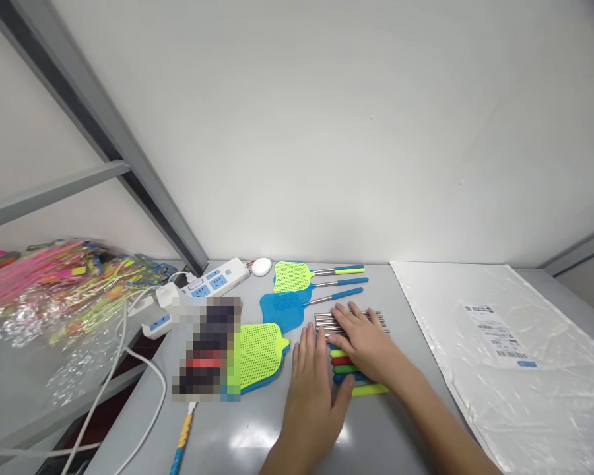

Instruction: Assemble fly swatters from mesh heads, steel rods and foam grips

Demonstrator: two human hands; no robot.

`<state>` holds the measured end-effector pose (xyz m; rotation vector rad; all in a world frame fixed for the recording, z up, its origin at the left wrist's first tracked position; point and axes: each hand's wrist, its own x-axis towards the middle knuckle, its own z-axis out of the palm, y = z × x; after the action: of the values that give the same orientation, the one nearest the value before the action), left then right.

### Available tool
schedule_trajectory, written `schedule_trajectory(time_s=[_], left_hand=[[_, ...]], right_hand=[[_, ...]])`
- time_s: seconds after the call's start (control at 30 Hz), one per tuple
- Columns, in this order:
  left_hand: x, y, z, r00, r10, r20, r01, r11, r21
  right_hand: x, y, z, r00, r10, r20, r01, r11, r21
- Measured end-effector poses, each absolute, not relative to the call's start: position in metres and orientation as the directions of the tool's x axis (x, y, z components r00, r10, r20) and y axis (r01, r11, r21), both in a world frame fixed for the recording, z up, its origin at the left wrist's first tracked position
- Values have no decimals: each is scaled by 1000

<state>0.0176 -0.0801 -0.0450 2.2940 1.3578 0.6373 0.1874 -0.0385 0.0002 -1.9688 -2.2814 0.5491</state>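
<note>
Yellow-green plastic makes the nearest handle (370,390), lying on the grey worktop (250,422) with its left end by the thumb of my left hand (311,402). That hand rests flat and empty, fingers together and thumb apart, beside the left ends of the parts. Beyond the thumb sit red, green, blue and yellow coloured handles (341,361), partly under my right hand (369,343), which lies palm down, fingers spread across the metal rods (325,323), gripping nothing I can make out. I judge this step to be gathering and squaring the rods and handles; the next move calls for light, even pressure, since the rods could roll. Left of them lie loose swatter heads (261,356); farther back are complete swatters (293,276), near a white power strip (229,277).
</note>
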Motion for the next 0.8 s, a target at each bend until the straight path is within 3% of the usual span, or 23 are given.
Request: schedule_trajectory(time_s=[0.27, 0.57, 0.8], left_hand=[[25, -85, -34, 433, 876, 215, 727, -480, 491], [52, -100, -22, 568, 808, 155, 720, -579, 383], [80, -89, -21, 628, 759, 171, 690, -645, 328]], right_hand=[[197, -47, 17, -255, 947, -196, 941, 196, -275], [239, -13, 91, -308, 942, -132, 949, 294, -116], [234, 49, 55, -496, 866, -68, 865, 486, -124]])
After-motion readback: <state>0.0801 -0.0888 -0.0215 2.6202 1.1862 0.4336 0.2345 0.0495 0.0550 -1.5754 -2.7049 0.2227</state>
